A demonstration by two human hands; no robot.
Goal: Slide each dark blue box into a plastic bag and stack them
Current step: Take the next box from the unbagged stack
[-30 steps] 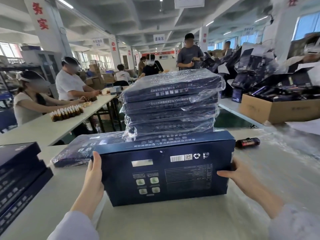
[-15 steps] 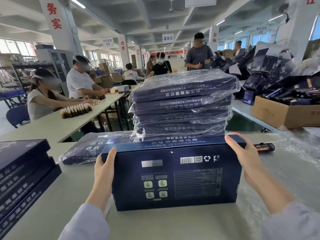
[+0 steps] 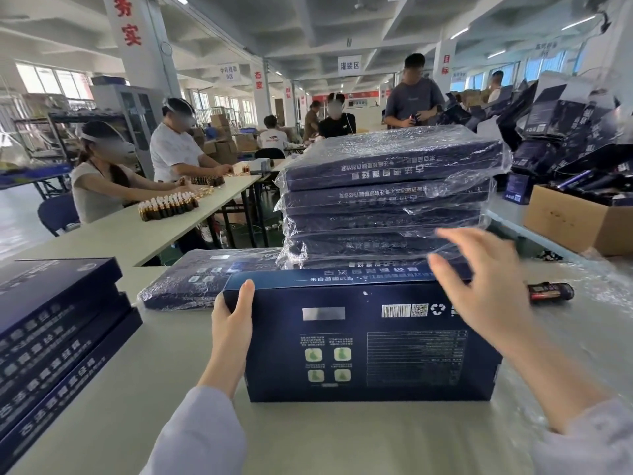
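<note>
The right hand [image 3: 479, 289] is blurry, fingers spread wide by the top right corner of the dark blue box [image 3: 373, 341]; I cannot tell if it touches; the left hand [image 3: 231, 323] grips the box's left end, fingers hidden behind; the box stands on its long edge on the desk [image 3: 102, 389], just in front of a pile of bagged boxes [image 3: 387, 186].

My left grip [image 3: 231, 323] clasps the left end of the dark blue box [image 3: 376, 337], which stands on its long edge on the counter [image 3: 308, 437]. My right grip [image 3: 479, 286] hovers over the box's right top corner, fingers spread and blurred. Just behind both grips is the stack of bagged boxes [image 3: 387, 186]. One bagged box [image 3: 198, 282] lies flat beyond the left grip, and well to its left sit unbagged boxes [image 3: 51, 330].
</note>
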